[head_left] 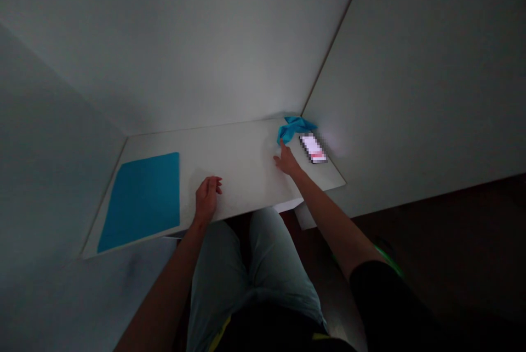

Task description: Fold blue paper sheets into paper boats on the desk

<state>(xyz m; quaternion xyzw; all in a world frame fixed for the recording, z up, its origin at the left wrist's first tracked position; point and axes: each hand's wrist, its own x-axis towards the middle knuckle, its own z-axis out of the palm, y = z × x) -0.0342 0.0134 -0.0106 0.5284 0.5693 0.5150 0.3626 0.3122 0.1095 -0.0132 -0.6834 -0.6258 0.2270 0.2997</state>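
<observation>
Beside the right-hand wall, a blue folded-paper figure sits at the back of the white table. My right hand reaches toward it with the index finger stretched out and the thumb apart. The fingertip is at the figure's near end; whether it touches cannot be made out. My left hand rests near the table's front edge, fingers loosely bent and holding nothing. To its left lies a flat blue sheet of paper.
A phone with a lit, blurred screen lies right of the figure, near the wall. The narrow white table is bounded by walls at the back, left and right. My legs are under its front edge.
</observation>
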